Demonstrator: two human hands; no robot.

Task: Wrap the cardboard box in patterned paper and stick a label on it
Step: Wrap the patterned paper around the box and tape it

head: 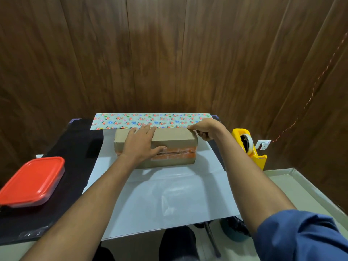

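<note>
The white underside of the patterned paper [169, 194] is lying across the lower centre of the frame. At centre, the cardboard box [175, 140] is sitting on it. The left hand [140, 146] is pressing flat on the box, fingers straight. The right hand [204, 129] is pinching the paper's folded floral edge at the box's upper right corner.

free: near white paper [169, 200] | obstacles: tape dispenser [248, 147] right, red-lidded container [32, 183] left
</note>
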